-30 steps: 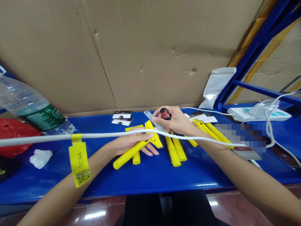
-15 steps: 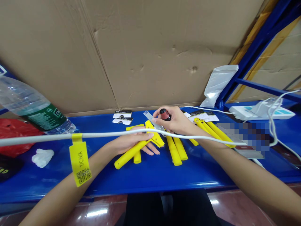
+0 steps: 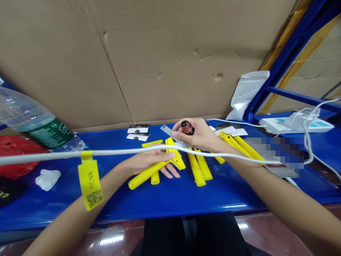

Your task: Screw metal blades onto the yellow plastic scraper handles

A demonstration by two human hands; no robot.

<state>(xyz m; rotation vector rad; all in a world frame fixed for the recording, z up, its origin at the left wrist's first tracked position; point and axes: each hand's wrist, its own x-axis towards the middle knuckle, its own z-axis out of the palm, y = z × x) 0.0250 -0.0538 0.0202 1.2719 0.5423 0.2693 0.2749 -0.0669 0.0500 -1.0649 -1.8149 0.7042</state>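
1. Scraper (image 3: pixel 152 172) lay tilted across the left hand (image 3: pixel 149 158) over the surface (image 3: pixel 165 201); thumb and fingers clasped it, presumably for steadiness.
2. Right hand's (image 3: pixel 204 136) fingers pinched a translucent strip (image 3: pixel 167 130) beside its head, red-and-black handle (image 3: pixel 187 128) palmed, probably sparing fingertips.

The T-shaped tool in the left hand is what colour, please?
The T-shaped tool is yellow; it shows in the head view, the only one.

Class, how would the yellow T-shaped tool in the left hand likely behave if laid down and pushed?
The yellow tool is probably stiff: its handle looks straight in the left hand. That round handle might roll, but the wide head would likely stop it.
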